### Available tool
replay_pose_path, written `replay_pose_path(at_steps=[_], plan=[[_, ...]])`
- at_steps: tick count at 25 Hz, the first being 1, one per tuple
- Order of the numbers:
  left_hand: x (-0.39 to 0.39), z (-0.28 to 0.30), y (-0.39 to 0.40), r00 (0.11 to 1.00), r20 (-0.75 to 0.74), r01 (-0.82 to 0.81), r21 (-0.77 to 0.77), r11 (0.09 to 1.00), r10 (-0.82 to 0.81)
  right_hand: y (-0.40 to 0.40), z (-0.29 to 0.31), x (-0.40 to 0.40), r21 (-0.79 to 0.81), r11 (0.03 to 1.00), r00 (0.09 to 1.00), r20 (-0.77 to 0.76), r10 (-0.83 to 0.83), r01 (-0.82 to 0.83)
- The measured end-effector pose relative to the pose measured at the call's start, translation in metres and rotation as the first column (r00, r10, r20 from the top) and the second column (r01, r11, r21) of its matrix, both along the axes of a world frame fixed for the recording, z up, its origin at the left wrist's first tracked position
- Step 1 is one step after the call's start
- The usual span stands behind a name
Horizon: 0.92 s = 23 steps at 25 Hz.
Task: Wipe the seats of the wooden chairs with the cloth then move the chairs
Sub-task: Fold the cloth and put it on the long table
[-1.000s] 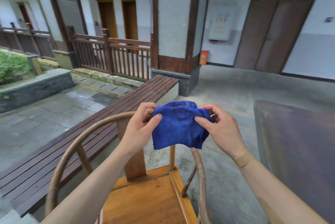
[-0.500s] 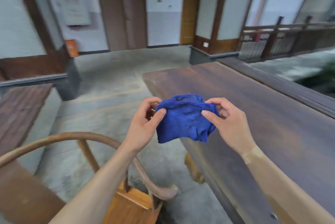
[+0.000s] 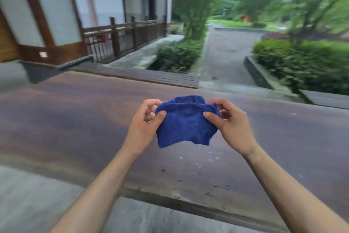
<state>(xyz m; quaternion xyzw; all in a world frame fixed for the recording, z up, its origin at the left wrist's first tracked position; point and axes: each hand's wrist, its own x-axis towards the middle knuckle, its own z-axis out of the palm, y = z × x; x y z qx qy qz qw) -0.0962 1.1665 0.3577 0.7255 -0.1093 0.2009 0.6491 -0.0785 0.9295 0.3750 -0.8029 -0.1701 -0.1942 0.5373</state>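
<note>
Head cam: we're gripping blue cloth [image 3: 186, 126] w/ both hands, left hand [image 3: 145, 126] & right hand [image 3: 231, 127] pinching its top corners, holding it above dark wooden table [image 3: 75, 119]. Bkgd blurring.

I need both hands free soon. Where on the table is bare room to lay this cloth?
The dark wooden table is bare left of the left hand, right of the right hand, and beneath the blue cloth. Only small specks dot the near edge. Nowhere is crowded.
</note>
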Motion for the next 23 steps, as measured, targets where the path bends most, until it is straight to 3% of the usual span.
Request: replay_pose_path(at_steps=[5, 14, 23], plan=[[0.016, 0.009, -0.139, 0.966, 0.033, 0.258, -0.015, 0.966, -0.257, -0.133, 0.007, -0.047, 0.023, 0.970, 0.970, 0.026, -0.242, 0.242], [0.001, 0.012, -0.360, 0.852, 0.027, 0.524, -0.007, 0.852, -0.523, -0.328, 0.008, -0.127, -0.010, 0.846, 0.845, 0.045, -0.533, 0.534], [-0.012, -0.005, -0.561, 0.601, 0.014, 0.798, 0.050, 0.601, -0.799, -0.474, -0.020, -0.208, 0.022, 0.597, 0.597, -0.002, -0.802, 0.802]])
